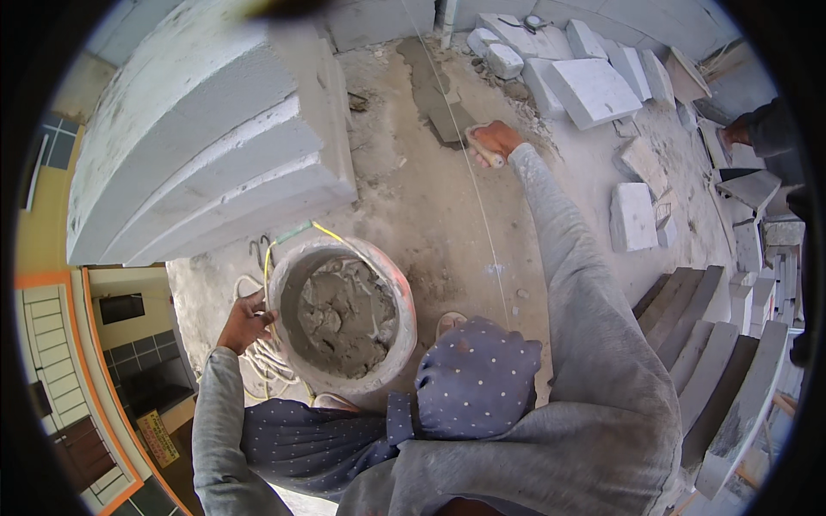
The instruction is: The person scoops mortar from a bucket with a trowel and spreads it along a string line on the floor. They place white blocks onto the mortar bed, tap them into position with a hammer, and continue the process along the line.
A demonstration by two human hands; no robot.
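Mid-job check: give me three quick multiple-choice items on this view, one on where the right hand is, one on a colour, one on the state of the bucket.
1. Where is the right hand?
A. On the bucket rim
B. Stretched out, holding a trowel on the mortar strip
C. Resting on the knee

2. What colour is the mortar in the bucket?
A. Grey
B. Red
C. Bright white

3. What is the state of the bucket?
A. Tipped on its side
B. Covered with a lid
C. Upright and open, partly filled

Answers:
1 B, the arm reaches forward and the hand grips the trowel handle on the wet strip.
2 A, the lumps inside are grey.
3 C, its mouth faces up, and the left hand holds its rim.
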